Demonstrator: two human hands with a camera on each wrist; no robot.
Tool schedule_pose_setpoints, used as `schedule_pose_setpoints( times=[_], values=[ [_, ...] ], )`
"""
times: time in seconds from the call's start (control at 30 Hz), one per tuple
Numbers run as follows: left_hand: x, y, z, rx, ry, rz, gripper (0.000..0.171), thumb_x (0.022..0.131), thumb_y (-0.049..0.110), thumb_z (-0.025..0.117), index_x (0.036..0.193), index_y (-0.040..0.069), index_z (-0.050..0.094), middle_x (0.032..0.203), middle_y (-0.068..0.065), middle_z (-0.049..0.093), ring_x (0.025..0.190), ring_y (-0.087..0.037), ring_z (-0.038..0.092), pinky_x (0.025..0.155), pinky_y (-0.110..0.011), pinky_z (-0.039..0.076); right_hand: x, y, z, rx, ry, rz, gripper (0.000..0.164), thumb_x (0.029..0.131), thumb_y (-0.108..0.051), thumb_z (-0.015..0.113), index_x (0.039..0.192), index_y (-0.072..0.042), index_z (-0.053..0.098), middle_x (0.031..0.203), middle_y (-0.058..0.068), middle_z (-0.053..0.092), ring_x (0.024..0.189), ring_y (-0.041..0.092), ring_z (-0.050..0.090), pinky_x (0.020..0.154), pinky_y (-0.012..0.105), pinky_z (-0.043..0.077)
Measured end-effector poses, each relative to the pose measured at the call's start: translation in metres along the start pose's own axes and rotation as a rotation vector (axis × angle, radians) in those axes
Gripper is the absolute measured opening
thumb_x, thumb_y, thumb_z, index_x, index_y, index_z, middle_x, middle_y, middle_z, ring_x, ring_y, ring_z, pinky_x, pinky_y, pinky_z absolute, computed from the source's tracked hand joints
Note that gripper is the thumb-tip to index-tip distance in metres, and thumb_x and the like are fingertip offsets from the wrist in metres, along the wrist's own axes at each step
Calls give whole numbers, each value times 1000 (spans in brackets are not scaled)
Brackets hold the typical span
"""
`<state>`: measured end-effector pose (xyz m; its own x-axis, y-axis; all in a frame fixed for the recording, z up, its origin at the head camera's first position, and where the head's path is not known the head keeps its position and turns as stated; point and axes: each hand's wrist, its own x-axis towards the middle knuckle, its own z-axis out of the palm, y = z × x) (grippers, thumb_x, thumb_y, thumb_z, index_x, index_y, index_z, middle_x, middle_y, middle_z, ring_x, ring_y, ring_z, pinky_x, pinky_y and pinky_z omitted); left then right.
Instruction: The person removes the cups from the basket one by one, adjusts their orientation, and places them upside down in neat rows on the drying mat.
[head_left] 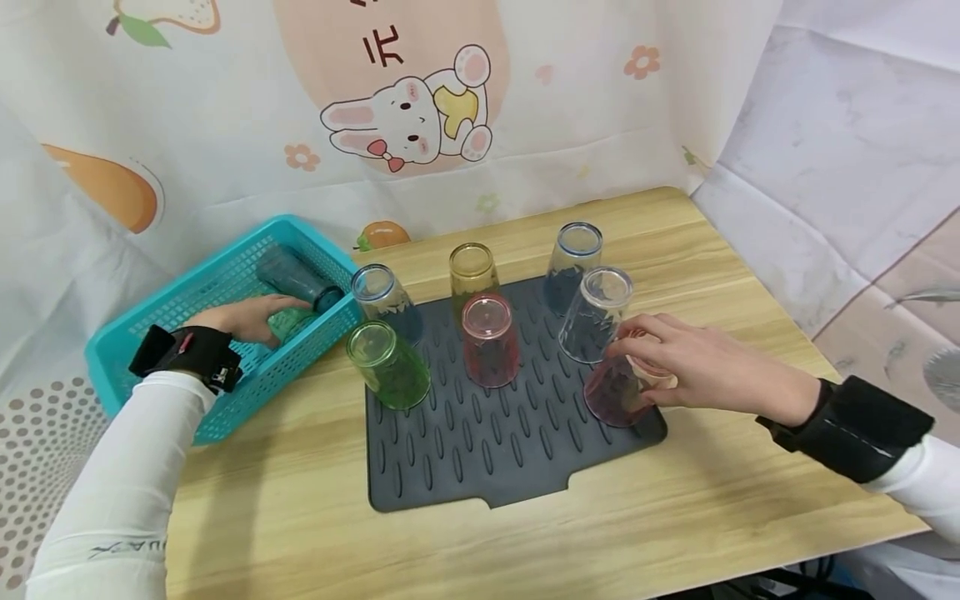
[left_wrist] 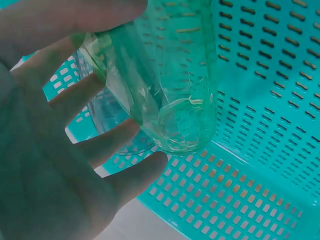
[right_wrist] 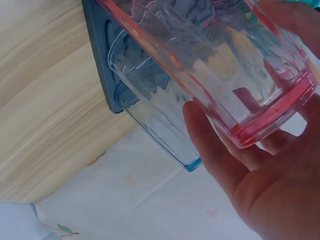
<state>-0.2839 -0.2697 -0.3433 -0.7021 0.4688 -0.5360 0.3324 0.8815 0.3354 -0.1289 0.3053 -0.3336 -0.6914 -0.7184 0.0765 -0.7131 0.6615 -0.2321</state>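
My left hand (head_left: 243, 319) reaches into the teal basket (head_left: 281, 398) at the left. It holds a green glass (left_wrist: 175, 110), thumb on one side and fingers on the other, beside a bluish glass (head_left: 296, 275) lying in the basket. At the mat's right corner my right hand (head_left: 671, 362) grips a pink glass (head_left: 611, 392) that stands upside down. In the right wrist view, thumb and fingers wrap round the base of this pink glass (right_wrist: 272, 112). Just behind it on the grey mat (head_left: 480, 458) stands a clear glass (head_left: 592, 321).
More upturned glasses stand on the mat: a red one (head_left: 491, 346), a green one (head_left: 390, 367), a yellow one (head_left: 472, 271) and two blue ones, at the left (head_left: 386, 300) and back right (head_left: 572, 267). A printed cloth (head_left: 570, 100) hangs behind the wooden table (head_left: 300, 517).
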Motion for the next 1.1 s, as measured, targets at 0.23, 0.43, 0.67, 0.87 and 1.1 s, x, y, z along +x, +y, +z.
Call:
schedule_pose_setpoints(
  times=[0.23,0.43,0.67,0.87,1.1],
  values=[
    [3,1,-2,-7,-42,-47,80,72,-15,68,144,-3,35,145,-39,16,127,-65,16,72,-48,41,-1,0,2,-3,4,-2,58,70,-25,88,121,-19,62,123,3,53,107,23,52,58,33,50],
    [1,0,2,73,-37,-38,81,71,-11,70,144,-1,36,143,-39,19,124,-68,15,88,-71,33,-2,1,5,-6,17,-10,58,69,-25,89,120,-18,63,121,2,53,105,21,52,60,34,51],
    [4,-5,8,149,-34,-20,76,71,-7,71,141,-2,41,141,-38,26,125,-69,14,93,-78,20,-2,2,8,5,33,-14,58,67,-25,90,118,-17,64,119,2,54,104,21,52,64,35,52],
    [10,-6,14,233,-51,-74,65,72,-12,62,135,-2,50,139,-37,32,125,-68,16,91,-75,29,-2,3,9,-1,40,-21,60,67,-26,90,119,-17,63,119,1,54,103,19,52,64,33,52],
    [15,-2,11,254,-59,-91,48,83,-9,58,131,-5,54,136,-39,36,125,-67,17,94,-76,27,-2,4,8,-10,42,-12,61,66,-24,90,121,-18,62,119,1,53,103,18,51,62,31,50]
  ],
)
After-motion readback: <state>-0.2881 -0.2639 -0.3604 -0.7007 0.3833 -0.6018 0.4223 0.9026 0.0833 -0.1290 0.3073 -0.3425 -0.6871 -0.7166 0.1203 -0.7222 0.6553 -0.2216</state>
